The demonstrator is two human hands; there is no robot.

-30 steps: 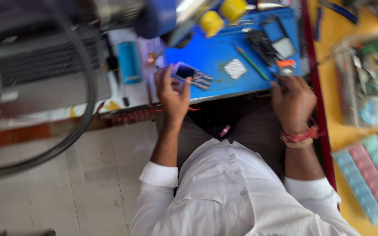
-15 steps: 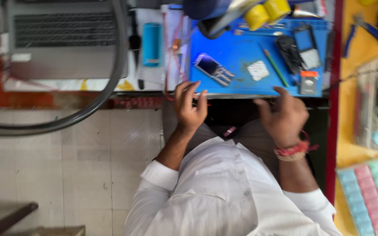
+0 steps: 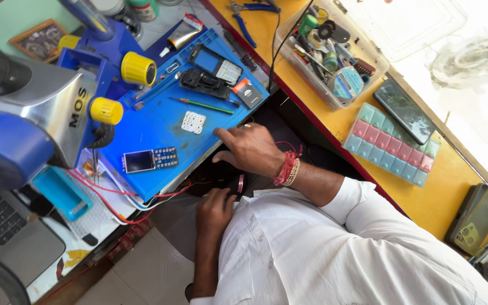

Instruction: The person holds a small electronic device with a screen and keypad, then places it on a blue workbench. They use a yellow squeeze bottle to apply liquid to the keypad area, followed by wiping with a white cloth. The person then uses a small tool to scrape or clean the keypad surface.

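1. Half a second ago both hands sat at the near edge of the blue mat (image 3: 159, 127); now the view has swung round and only the right hand (image 3: 249, 149) rests there, while the left hand (image 3: 214, 210) has dropped below the mat's edge, down by the lap.
2. The right hand lies palm down at the mat's near edge, its fingers (image 3: 224, 134) loosely spread and flat, pinching nothing.
3. The left hand is curled below the mat; its fingers are turned away, so I cannot tell whether they hold anything.
4. The small white keypad (image 3: 193, 122) lies on the mat just beside the right hand's fingertips, not touching them.
5. The small phone with a lit screen (image 3: 149, 160) lies on the mat nearer the microscope (image 3: 40, 107), well apart from both hands.
6. A green-handled screwdriver (image 3: 204, 105) lies on the mat beyond the keypad.
7. A pastel parts box (image 3: 391, 146) sits on the yellow bench (image 3: 441, 186), off the mat.
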